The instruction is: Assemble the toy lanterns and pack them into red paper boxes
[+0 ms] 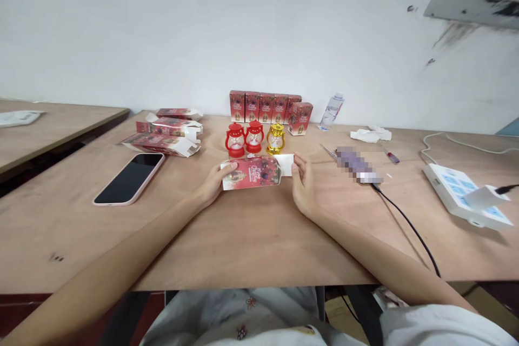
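Between both hands, just above the table, lies a red printed gift box [253, 174] on its side, lettered with a Christmas greeting. My left hand [213, 183] grips its left end, thumb on the printed face. At the other end, my right hand [303, 184] pinches the white end flap [286, 165], which sticks out. Right behind the box stand two red mini lanterns [235, 141] [254, 137] and a gold mini lantern [275, 139], all upright. The inside of the held box is hidden from me.
Several upright red boxes [259, 107] line the wall. Flattened, open-ended cartons [162, 142] lie at left above a phone [128, 179]. At right are a water bottle [331, 112], crumpled tissue [371, 134], a screwdriver [391, 155], a cabled, blurred-out device [353, 163] and a power strip [466, 194].
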The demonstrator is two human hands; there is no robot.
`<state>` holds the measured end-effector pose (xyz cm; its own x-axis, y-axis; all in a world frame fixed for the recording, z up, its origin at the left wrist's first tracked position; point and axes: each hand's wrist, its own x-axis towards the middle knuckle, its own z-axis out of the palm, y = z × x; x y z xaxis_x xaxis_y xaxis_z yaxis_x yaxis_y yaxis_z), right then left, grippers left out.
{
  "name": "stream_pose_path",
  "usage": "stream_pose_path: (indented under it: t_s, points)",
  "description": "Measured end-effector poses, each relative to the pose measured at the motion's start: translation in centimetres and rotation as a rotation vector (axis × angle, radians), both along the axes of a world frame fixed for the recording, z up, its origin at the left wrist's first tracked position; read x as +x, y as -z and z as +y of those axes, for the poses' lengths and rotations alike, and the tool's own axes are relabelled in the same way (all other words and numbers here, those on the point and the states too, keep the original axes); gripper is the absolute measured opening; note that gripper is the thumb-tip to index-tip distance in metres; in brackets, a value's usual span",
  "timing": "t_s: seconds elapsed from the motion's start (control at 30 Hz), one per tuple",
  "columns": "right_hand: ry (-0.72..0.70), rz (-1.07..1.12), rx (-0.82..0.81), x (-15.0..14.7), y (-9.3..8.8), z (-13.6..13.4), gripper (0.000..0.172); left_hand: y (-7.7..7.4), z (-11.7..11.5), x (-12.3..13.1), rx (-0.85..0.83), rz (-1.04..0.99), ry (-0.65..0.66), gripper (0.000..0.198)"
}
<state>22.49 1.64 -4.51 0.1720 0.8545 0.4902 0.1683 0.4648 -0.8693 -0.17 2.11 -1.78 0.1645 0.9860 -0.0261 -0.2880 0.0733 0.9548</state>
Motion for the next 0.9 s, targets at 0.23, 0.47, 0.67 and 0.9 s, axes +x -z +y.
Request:
stream_pose_path:
  t_s: [0.23, 0.47, 0.67, 0.9]
  points:
    - [-0.049, -0.259, 0.105, -0.2, -1.1, -1.4, 0.023, -0.1, -0.1, 0.1, -0.015, -0.047, -0.017, 0.044]
    - [-0.014, -0.234, 0.072, -0.1, -1.0, -1.1, 0.029, 0.1, 0.0, 0.1, -0.018, -0.058, -0.033, 0.048]
    - [-0.129, -0.192, 0.029, -0.4, -0.6, -1.1, 0.016, 0.4, 0.0, 0.0, 0.035, -0.037, 0.022, 0.050]
    - [-0.164, -0.057, -0.116, -0.2, 0.5, 0.2, 0.017, 0.3, -0.3, 0.0, 0.091, 0.008, 0.059, 0.052]
